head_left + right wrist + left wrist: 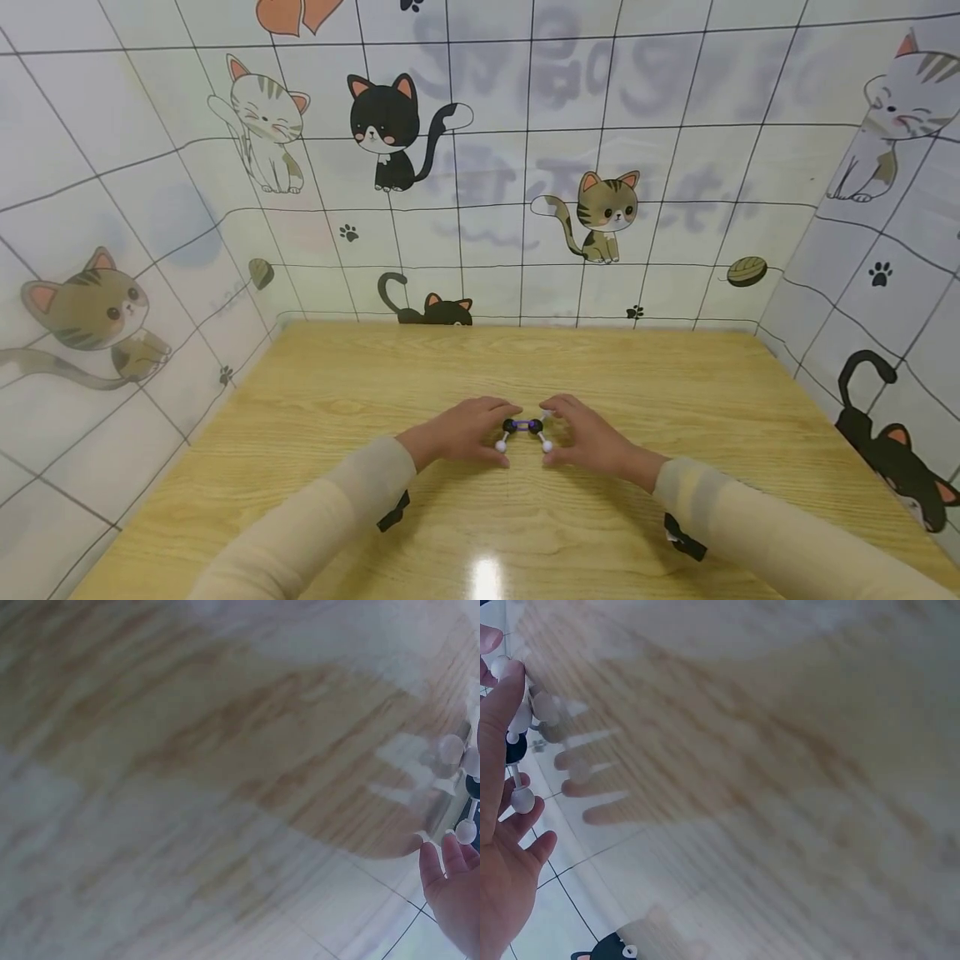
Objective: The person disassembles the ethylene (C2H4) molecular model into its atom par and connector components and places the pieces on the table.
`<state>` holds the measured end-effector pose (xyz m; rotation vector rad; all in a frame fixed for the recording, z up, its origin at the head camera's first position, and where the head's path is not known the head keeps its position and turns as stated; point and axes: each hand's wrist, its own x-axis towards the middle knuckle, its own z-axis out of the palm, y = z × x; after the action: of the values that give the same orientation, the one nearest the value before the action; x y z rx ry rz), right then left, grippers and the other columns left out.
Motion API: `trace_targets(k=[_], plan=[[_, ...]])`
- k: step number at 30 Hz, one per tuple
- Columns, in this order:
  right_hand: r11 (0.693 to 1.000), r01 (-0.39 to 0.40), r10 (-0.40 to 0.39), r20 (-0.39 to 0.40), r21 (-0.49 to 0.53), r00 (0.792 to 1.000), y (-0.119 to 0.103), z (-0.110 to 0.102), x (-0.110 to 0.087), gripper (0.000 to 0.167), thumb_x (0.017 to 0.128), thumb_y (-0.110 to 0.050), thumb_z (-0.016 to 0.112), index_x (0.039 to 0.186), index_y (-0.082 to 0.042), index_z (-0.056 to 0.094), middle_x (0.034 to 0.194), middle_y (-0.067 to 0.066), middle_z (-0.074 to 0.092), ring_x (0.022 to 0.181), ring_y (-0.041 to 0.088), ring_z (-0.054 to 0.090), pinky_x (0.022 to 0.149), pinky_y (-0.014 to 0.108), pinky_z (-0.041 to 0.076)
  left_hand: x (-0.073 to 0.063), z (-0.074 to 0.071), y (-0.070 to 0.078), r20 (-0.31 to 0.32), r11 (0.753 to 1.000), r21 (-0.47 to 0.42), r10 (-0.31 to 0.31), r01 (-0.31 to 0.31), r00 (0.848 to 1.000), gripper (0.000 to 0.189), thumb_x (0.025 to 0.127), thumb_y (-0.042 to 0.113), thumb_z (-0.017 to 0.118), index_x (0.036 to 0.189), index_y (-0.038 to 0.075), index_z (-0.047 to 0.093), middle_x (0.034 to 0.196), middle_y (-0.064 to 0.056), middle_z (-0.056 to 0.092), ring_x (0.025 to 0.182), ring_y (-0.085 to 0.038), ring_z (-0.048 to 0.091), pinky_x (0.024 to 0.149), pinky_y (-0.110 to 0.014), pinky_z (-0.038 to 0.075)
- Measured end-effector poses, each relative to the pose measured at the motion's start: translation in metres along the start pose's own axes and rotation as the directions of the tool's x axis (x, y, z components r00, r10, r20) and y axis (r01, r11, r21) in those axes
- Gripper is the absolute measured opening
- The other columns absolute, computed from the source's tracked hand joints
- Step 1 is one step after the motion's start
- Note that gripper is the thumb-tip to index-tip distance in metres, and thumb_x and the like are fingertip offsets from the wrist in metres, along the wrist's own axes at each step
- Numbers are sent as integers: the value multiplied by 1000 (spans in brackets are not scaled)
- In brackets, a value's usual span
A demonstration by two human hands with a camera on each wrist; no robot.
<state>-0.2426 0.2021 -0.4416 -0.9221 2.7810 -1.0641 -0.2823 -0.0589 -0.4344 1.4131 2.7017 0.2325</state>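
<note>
A ball-and-stick molecular model [522, 425] lies between my two hands near the middle of the table. Two black balls are joined by a pair of purple links, with white balls on short pale sticks at the ends. From the left, my left hand [467, 430] holds its end between thumb and fingers; one white ball [523, 800] shows by the fingers in the left wrist view. My right hand [594, 435] holds the opposite end the same way, near a white ball [466, 831]. Fingers partly hide the outer balls. Whether the model touches the table I cannot tell.
The wooden table [510, 358] is glossy and mirrors hands and balls in the wrist views. Sheets with a grid and cartoon cats [384, 133] stand at the back and both sides. Dark straps [684, 537] hang under the sleeves.
</note>
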Motion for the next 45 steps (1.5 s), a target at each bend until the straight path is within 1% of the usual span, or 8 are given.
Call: trace_targets(k=[3,9,18,21,31,35,39,45], plan=[[1000,5,-5,1,9,1000,-2,0,0,77,78,-27,83,139,1,45,137,13,46,119,35,50,96,53,43,0,0,1,5,1000,-22,-14,14,1000,81,87,53,66,150,12,36,148,-6,41,135,-21,38,110,-35,32],[999,-31,32,18,-8,999,-7,0,2,74,80,-23,83,140,-1,45,139,12,45,120,33,50,96,52,43,1,1,1,8,999,-34,-25,25,1000,78,88,52,65,149,11,38,145,-4,44,134,-20,39,109,-34,33],[998,-35,35,7,-52,999,-2,1,5,69,80,-23,82,137,-2,49,137,10,48,117,30,52,94,50,44,1,2,-1,-38,998,-48,25,-27,999,68,89,46,68,142,9,47,138,-5,52,129,-20,45,107,-33,35],[998,-33,33,-1,-56,999,-1,2,6,68,80,-22,83,136,-2,50,136,9,48,116,29,52,93,49,44,1,2,-2,-46,998,-48,30,-32,999,64,89,45,68,139,10,50,136,-4,54,127,-19,46,106,-32,36],[998,-15,14,-19,-67,1000,-2,3,9,68,80,-19,83,136,-1,49,135,8,49,115,28,52,94,49,44,0,2,-4,-51,996,-90,1,-5,999,60,88,44,70,136,12,52,131,-1,56,125,-17,47,105,-31,37],[998,-26,24,-33,-56,999,-3,3,9,71,80,-20,83,139,-2,47,137,8,49,118,27,51,96,49,44,-2,2,-4,-63,993,-118,-21,14,998,60,88,45,70,135,13,53,130,0,56,123,-17,48,104,-32,38],[999,-32,30,-62,-25,998,-5,2,7,72,81,-18,81,141,-2,45,137,8,50,119,29,51,96,50,44,-4,1,-3,-94,991,-132,-26,13,995,59,88,44,70,135,11,54,129,-1,57,121,-17,49,103,-33,39],[1000,18,-19,-138,-10,990,-8,1,5,69,81,-10,80,140,-1,46,136,11,51,116,32,54,90,49,47,-6,0,-1,-149,989,-145,-33,11,988,60,86,45,71,133,10,56,127,-1,59,120,-17,51,102,-33,40]])
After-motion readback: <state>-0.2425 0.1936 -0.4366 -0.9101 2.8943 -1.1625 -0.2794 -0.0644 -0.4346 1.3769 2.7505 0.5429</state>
